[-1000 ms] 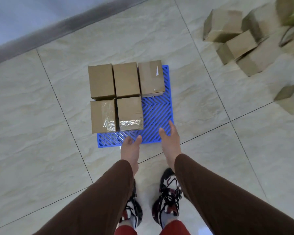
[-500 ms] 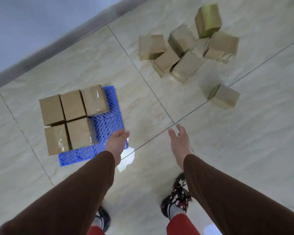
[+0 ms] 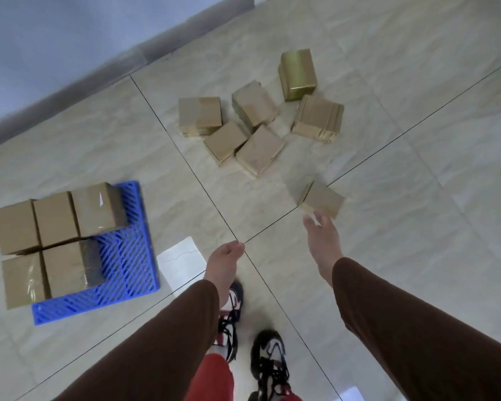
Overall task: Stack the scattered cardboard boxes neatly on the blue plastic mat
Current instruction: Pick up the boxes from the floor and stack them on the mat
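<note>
Right hand (image 3: 321,241) moved twd lone box (image 3: 322,199) (fingers apart); left hand (image 3: 223,263) loosely curled, empty.

Brown sleeves (image 3: 417,322), red trousers (image 3: 211,377), black-white-red laced sneakers (image 3: 268,360).

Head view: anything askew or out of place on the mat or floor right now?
Yes. Seven boxes lie off the blue mat: six jumbled at odd angles in the loose pile, and a lone box tilted just beyond the right hand. The five stacked boxes crowd the mat's left, overhanging its left edge.
</note>
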`<state>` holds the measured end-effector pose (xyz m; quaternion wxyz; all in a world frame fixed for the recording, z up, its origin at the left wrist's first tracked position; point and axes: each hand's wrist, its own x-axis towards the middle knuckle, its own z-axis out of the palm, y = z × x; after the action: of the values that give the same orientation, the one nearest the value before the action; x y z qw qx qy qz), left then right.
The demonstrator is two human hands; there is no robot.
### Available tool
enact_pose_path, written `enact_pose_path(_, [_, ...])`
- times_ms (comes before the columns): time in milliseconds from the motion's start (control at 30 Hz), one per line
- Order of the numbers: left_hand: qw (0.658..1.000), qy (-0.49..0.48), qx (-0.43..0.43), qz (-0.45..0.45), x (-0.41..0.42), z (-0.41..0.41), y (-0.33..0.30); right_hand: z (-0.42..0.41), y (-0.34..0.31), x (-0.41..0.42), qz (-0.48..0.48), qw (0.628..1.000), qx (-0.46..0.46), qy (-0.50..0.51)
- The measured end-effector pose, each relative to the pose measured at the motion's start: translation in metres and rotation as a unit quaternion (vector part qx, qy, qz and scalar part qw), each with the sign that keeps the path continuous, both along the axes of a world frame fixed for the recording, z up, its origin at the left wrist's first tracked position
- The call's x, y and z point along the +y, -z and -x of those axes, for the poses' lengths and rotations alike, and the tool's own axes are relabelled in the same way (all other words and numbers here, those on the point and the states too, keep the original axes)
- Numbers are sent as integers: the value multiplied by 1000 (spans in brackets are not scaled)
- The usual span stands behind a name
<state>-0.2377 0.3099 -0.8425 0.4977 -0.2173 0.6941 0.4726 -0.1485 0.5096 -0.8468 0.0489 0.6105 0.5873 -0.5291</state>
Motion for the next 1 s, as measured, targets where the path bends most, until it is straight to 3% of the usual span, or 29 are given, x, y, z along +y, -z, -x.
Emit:
enact_pose_path(300, [999, 38, 16, 32, 97, -11, 58, -39, 68, 145, -72, 985, -101, -116])
enact_pose_path(567, [979, -53, 120, 159, 189, -49, 158, -22, 146, 248, -165, 918, -119, -340])
enact_pose_path(767, [986, -137, 74, 53, 278, -87, 215, 2, 207, 259, -92, 898, -99, -419])
enact_pose_path(900, [976, -209, -50, -18, 315, -98, 230, 5, 222, 251, -7, 919, -108, -380])
enact_pose_path(1000, [967, -236, -83, -52, 327, -96, 233, 5, 221, 242, 32, 930, -92, -355])
